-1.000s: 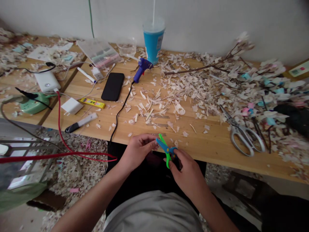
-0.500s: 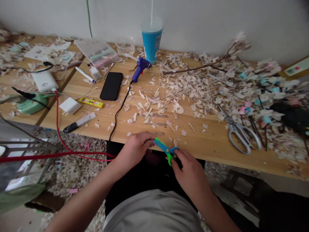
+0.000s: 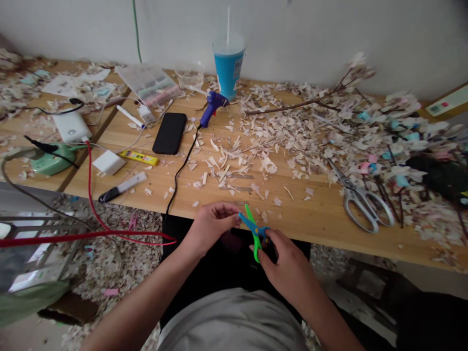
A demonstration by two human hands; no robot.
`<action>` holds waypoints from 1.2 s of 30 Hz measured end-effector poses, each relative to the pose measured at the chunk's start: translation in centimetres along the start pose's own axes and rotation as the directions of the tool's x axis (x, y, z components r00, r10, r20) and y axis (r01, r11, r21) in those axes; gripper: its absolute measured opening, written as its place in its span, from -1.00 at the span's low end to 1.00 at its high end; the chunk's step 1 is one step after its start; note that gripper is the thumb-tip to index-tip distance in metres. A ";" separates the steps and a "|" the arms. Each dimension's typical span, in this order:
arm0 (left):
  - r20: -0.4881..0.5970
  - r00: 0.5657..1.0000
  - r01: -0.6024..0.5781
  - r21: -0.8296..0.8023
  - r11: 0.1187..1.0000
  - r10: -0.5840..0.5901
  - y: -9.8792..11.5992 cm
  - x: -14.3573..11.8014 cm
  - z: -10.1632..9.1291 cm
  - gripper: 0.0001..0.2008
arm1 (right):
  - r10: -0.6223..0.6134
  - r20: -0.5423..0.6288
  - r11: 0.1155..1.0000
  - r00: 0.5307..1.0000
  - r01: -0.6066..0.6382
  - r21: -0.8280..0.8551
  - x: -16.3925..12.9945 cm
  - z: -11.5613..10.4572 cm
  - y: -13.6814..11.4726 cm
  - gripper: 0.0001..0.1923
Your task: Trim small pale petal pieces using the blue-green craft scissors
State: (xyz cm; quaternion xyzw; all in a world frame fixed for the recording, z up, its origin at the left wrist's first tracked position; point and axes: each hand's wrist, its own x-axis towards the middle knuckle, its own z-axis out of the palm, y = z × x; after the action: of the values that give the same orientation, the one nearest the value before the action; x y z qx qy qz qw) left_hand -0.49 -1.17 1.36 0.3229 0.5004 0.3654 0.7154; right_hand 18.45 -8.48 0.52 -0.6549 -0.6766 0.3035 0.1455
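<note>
At the front edge of the wooden table (image 3: 204, 195), my right hand (image 3: 287, 256) grips a pair of blue and green scissors (image 3: 256, 231) by the handles. Their blades are spread, with the tips pointing up and left. Just left of the tips, my left hand (image 3: 215, 224) is closed in a pinch, thumb against fingers. Whatever sits between those fingers is too small to make out. Pale petal-like scraps (image 3: 256, 190) lie on the wood beyond both hands.
Larger metal scissors (image 3: 365, 207) lie at right, beside a heap of pale scraps (image 3: 307, 117) and a twig (image 3: 292, 106). A purple glue gun (image 3: 210, 109), a blue cup (image 3: 228, 68), a phone (image 3: 169, 133) and a cutter knife (image 3: 122, 187) are farther back and left. A red cable (image 3: 91, 195) crosses the edge.
The blue and green scissors have opened, their blades now apart. My left hand has turned slightly, its thumb now showing near the tips. The view has shifted a little.
</note>
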 end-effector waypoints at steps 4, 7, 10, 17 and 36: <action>-0.002 1.000 0.008 -0.046 0.999 -0.008 -0.3 -0.2 0.3 -0.73 | 0.018 0.016 1.000 1.000 -0.019 0.018 -0.2 0.3 -0.2 -0.75; 0.007 1.000 0.009 -0.041 0.999 -0.008 -0.5 -0.3 0.5 -0.74 | 0.031 0.026 0.999 0.999 -0.031 0.024 -0.2 0.3 -0.4 -0.76; 0.017 1.000 0.016 -0.015 1.000 -0.015 -0.5 -0.3 0.6 -0.75 | 0.037 0.040 0.999 0.999 -0.038 0.024 -0.1 0.2 -0.4 -0.76; 0.039 0.999 -0.004 0.000 1.000 0.004 -0.1 -0.2 0.7 -0.77 | 0.037 0.050 0.999 0.998 -0.036 -0.009 0.0 0.2 -0.4 -0.77; 0.041 0.999 0.036 -0.039 0.999 -0.035 -0.3 -0.2 0.3 -0.76 | 0.052 0.112 0.997 0.992 -0.059 0.053 -0.2 0.1 -0.7 -0.74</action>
State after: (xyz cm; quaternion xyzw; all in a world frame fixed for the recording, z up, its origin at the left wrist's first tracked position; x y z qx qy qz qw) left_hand -0.16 -1.53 1.33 0.3071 0.4842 0.3558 0.7380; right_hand 17.87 -8.64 0.94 -0.6513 -0.6564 0.3622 0.1175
